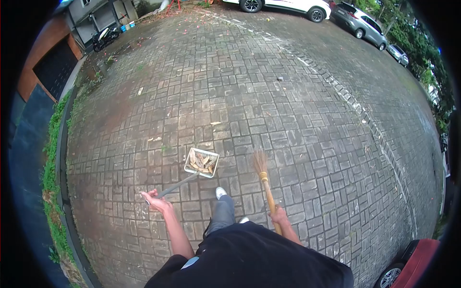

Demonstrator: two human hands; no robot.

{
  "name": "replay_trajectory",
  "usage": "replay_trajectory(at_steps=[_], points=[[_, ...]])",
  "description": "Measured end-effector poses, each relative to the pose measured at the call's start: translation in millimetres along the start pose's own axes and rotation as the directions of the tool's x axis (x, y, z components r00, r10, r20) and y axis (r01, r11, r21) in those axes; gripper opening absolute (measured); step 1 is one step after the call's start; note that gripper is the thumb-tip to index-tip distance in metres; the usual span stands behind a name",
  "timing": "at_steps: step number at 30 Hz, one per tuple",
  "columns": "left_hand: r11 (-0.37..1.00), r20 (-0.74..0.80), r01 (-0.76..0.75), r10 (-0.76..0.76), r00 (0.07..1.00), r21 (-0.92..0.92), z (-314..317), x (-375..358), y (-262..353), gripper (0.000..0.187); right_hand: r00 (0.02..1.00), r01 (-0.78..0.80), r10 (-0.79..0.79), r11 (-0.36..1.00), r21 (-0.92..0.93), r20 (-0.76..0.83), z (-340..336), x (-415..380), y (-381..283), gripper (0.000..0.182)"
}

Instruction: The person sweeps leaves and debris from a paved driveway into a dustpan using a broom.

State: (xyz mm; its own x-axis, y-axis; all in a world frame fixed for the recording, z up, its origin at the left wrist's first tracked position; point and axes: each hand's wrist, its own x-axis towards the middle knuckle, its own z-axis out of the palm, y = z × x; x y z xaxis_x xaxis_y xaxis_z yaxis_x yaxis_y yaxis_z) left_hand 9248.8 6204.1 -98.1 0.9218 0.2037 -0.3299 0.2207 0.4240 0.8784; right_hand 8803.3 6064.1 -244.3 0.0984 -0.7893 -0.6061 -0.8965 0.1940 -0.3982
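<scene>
At the lower left my left hand (157, 201) is closed round the grey handle of a dustpan (187, 168). The white pan is out ahead of my feet, with dry brown leaves (202, 161) lying in it. To the right, my right hand (278, 215) grips the wooden handle of a broom (268, 191). The broom's bristles (260, 160) point forward and down, to the right of the pan and apart from it. Whether they touch the paving I cannot tell.
Brick paving (230, 105) carries scattered leaves. A white car (288, 6) and a silver car (362, 25) stand far ahead, with a motorcycle (105, 37) at the far left. A red car (422, 264) is near on the right. A grassy kerb (61, 192) runs along the left.
</scene>
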Motion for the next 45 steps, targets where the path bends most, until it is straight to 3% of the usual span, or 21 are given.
replay_trajectory(at_steps=[4,6,10,12,14,16,18,20,24,31,33,35,36,38,40,42,45], points=[[0.997,-0.006,0.028,-0.028,1.0,-0.076,64.1,35.9,-43.5,0.043,0.999,0.036,-0.036,0.999,-0.019,0.031,-35.7,28.7,-55.1,0.064],[0.995,0.004,0.045,-0.045,0.999,-0.093,108.5,44.1,-64.5,0.043,0.994,0.017,-0.024,0.998,0.064,0.103,-59.5,38.7,-89.9,0.062],[0.996,-0.001,0.078,-0.078,0.997,-0.054,188.9,57.9,-106.1,0.039,0.987,-0.01,0.003,0.999,0.043,0.162,-85.1,99.0,-145.4,0.063],[0.995,-0.018,0.096,-0.097,0.995,-0.02,222.7,71.7,-120.8,0.041,0.988,0.14,-0.13,0.983,-0.118,0.088,-83.0,134.1,-165.9,0.062],[0.994,-0.009,0.101,-0.101,0.995,0.034,251.8,81.0,-125.9,0.042,0.983,0.134,-0.131,0.991,-0.017,0.128,-92.5,167.5,-195.2,0.062],[0.996,0.011,0.069,-0.069,0.998,0.055,276.1,94.2,-141.5,0.044,0.971,0.24,-0.236,0.962,-0.127,0.046,-103.1,190.9,-227.9,0.059],[0.992,0.002,0.063,-0.064,0.998,0.106,303.3,95.6,-149.6,0.047,0.979,0.101,-0.124,0.984,0.144,0.162,-116.7,204.5,-272.9,0.055],[0.983,0.039,0.074,-0.082,0.996,0.166,326.3,101.6,-163.7,0.052,0.969,0.085,-0.16,0.931,0.354,0.187,-118.4,235.3,-296.3,0.053],[0.978,0.091,0.023,-0.043,0.995,0.209,378.4,106.6,-190.4,0.049,0.935,-0.046,-0.104,0.911,0.409,0.338,-150.1,296.3,-373.1,0.053],[0.934,0.031,-0.024,0.014,0.999,0.357,444.6,117.2,-234.9,0.052,0.927,0.19,-0.23,0.969,0.16,0.295,-158.3,433.9,-481.0,0.051],[0.917,-0.005,0.009,-0.008,1.0,0.399,461.9,113.6,-236.9,0.042,0.926,0.215,-0.233,0.972,0.093,0.297,-145.1,475.1,-495.4,0.052],[0.892,-0.021,-0.002,0.013,1.0,0.452,479.8,116.8,-243.6,0.042,0.863,0.502,-0.474,0.843,-0.195,0.173,-115.4,543.5,-493.9,0.05],[0.881,0.017,-0.029,0.024,1.0,0.472,486.8,118.6,-247.0,0.043,0.861,0.503,-0.469,0.842,-0.195,0.196,-116.6,559.1,-505.8,0.05],[0.863,0.037,-0.052,0.038,0.999,0.502,493.5,119.3,-251.4,0.043,0.858,0.317,-0.256,0.946,-0.068,0.446,-121.3,578.0,-531.7,0.041],[0.804,0.058,-0.071,0.046,0.997,0.591,501.8,120.4,-253.0,0.049,0.743,0.122,-0.069,0.992,-0.033,0.666,-141.3,584.4,-549.0,0.031],[0.759,0.069,-0.099,0.07,0.995,0.644,506.6,123.1,-258.3,0.053,0.645,0.08,-0.022,0.996,-0.038,0.764,-180.8,566.9,-556.8,0.025],[0.743,0.065,-0.116,0.097,0.993,0.659,516.7,120.2,-255.2,0.046,0.612,0.036,-0.044,0.999,0.027,0.79,-237.5,521.5,-559.6,0.025]])
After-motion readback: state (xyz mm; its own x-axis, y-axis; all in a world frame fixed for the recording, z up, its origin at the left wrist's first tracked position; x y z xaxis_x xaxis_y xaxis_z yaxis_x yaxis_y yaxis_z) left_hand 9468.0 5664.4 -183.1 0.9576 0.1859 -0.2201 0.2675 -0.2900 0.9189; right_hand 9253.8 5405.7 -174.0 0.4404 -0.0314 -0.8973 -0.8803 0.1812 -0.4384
